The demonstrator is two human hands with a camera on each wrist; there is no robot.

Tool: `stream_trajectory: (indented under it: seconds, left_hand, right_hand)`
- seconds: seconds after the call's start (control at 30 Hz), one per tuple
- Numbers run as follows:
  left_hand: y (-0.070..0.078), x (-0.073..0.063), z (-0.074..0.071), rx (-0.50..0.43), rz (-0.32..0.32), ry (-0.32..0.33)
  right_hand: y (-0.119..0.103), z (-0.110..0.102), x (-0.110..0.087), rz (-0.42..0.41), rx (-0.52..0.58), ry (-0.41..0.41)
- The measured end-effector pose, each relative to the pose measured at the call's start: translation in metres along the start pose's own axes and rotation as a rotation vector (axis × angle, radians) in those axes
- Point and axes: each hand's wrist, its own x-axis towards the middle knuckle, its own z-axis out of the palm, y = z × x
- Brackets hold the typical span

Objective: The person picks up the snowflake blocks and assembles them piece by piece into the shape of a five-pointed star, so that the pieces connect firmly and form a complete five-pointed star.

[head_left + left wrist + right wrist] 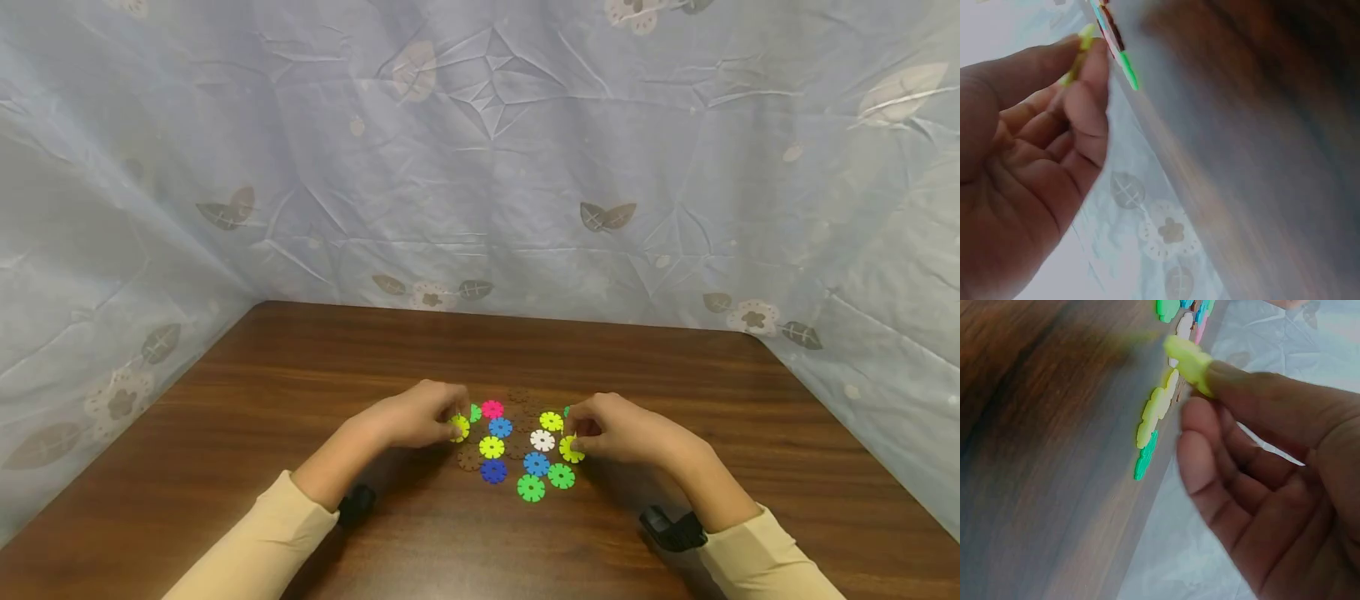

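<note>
Thumb and fingertips of my left hand (420, 414) pinch a yellow notched plastic disc (1085, 40) at the left side of a group of such discs. On the right side, my right hand (626, 427) holds another yellow notched disc (1186, 361) between thumb and forefinger, tilted above the table in the right wrist view. Between the hands lie a pink disc (492, 409), a white disc (542, 441), a dark blue disc (493, 472) and several others in light blue, yellow, green and brown. Near the right hand, a green disc (1146, 456) lies beyond the yellow ones.
The discs lie flat on a dark brown wooden table (337, 350); the brown ones, such as this brown disc (470, 457), blend into it. A pale patterned curtain (487, 183) hangs along the back and both sides. Dark bands circle both wrists.
</note>
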Motion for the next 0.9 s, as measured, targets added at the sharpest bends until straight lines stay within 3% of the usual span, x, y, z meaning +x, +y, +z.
stream_trajectory:
  seconds: [0.23,0.4,0.63,0.9]
  left_hand:
    - [0.005,0.001,0.002,-0.199,0.096,0.091]
    - [0.011,0.005,0.008,-0.370,0.124,0.131]
    - [0.026,0.008,0.014,-0.643,0.062,0.193]
    - [0.035,0.008,0.017,-0.852,-0.006,0.221]
  right_hand:
    - [-0.004,0.001,0.002,-0.075,0.003,0.176]
    - [-0.010,0.003,0.003,-0.122,0.057,0.316]
    - [-0.019,0.005,0.003,-0.161,0.104,0.472]
    - [-0.024,0.007,0.004,-0.235,0.187,0.546]
